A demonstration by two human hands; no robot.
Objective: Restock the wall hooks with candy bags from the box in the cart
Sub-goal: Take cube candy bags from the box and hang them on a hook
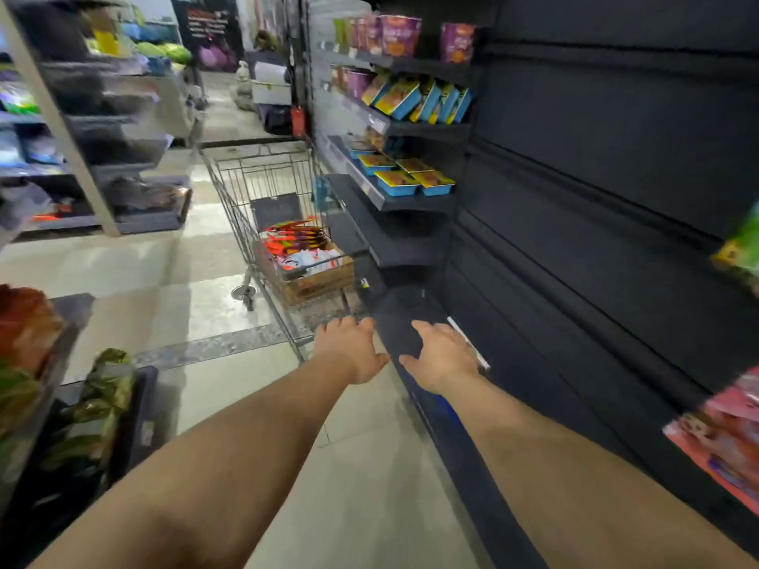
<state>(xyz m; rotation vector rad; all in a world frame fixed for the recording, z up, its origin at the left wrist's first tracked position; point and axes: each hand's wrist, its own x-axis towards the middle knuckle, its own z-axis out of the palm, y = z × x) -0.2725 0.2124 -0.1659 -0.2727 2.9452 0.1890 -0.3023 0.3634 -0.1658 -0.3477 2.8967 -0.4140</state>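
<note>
Both arms stretched forward, palms down. Left hand fingers spread and relaxed, holding nothing, just short of the cart's near end. Right hand also loose and spread, empty, over the front edge of the dark bottom shelf; contact unclear. Hands close together, not touching. Wire cart stands ahead in the aisle against the shelving. Cardboard box sits in the cart's near right corner, filled with orange-red and white candy bags. Blue trays on a shelf above and beyond the box. Pink bags at the wall's right edge, blurred.
</note>
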